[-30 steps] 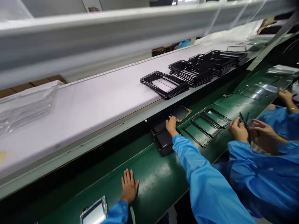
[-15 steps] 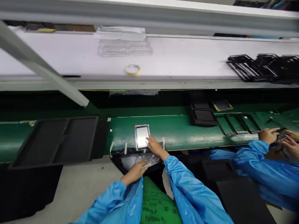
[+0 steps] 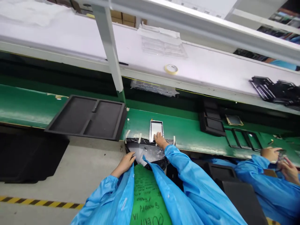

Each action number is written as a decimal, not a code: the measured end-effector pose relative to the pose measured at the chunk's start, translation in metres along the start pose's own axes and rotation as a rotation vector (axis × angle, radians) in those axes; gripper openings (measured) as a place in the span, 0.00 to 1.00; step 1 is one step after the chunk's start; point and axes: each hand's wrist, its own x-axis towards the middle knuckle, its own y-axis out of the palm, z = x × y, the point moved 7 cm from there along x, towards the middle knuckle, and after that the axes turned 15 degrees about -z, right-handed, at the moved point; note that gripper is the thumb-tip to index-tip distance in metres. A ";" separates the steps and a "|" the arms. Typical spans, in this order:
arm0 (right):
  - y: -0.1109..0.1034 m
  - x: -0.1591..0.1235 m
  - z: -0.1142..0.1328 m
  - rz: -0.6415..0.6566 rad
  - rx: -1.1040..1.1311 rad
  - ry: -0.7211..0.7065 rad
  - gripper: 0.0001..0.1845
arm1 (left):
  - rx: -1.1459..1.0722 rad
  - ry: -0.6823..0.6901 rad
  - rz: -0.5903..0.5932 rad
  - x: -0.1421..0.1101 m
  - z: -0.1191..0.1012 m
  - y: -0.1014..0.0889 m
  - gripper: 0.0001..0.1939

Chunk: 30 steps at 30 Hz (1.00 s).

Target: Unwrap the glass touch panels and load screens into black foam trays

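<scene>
A small rectangular screen panel (image 3: 156,128), pale in the middle with a dark border, lies upright on the green bench near its front edge. My right hand (image 3: 161,141) is on its lower right part, fingers bent over the surface and edge. Below it, a black plastic bag (image 3: 131,140) is taped along the bench edge, its mouth spread wide. Crumpled clear film (image 3: 158,153) lies inside. My left hand (image 3: 125,163) is at the bag's left side by my blue coat front, fingers loosely extended, with nothing visible in them.
A large black two-compartment tray (image 3: 85,115) overhangs the bench at left. Black trays (image 3: 213,125) and thin black frames (image 3: 241,139) lie to the right. A co-worker's hands (image 3: 269,153) are working there. Above, a white shelf holds a tape roll (image 3: 171,69).
The view has tilted and turned left. My left hand has moved away from the clear film to the bag's left side. My right hand stays on the screen panel.
</scene>
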 end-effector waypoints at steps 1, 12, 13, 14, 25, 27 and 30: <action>0.001 0.000 0.000 -0.002 -0.008 -0.012 0.36 | -0.022 0.004 0.000 -0.001 -0.001 0.003 0.22; 0.003 -0.012 -0.002 -0.104 0.062 -0.013 0.35 | -0.164 -0.091 -0.008 0.004 0.013 0.034 0.20; 0.004 -0.013 0.000 -0.102 0.073 -0.026 0.35 | -0.177 -0.111 -0.012 0.007 0.015 0.037 0.20; 0.005 -0.013 0.002 -0.103 0.083 -0.037 0.35 | -0.192 -0.131 -0.016 0.010 0.017 0.040 0.19; 0.002 -0.020 0.004 -0.045 0.104 -0.005 0.36 | -0.399 -0.313 -0.078 0.107 -0.013 0.092 0.15; 0.002 -0.023 0.002 -0.026 0.139 0.034 0.37 | -0.453 -0.343 -0.105 0.130 -0.028 0.107 0.16; 0.002 -0.024 -0.009 -0.037 0.273 0.167 0.40 | -0.566 -0.396 -0.134 0.157 -0.049 0.126 0.17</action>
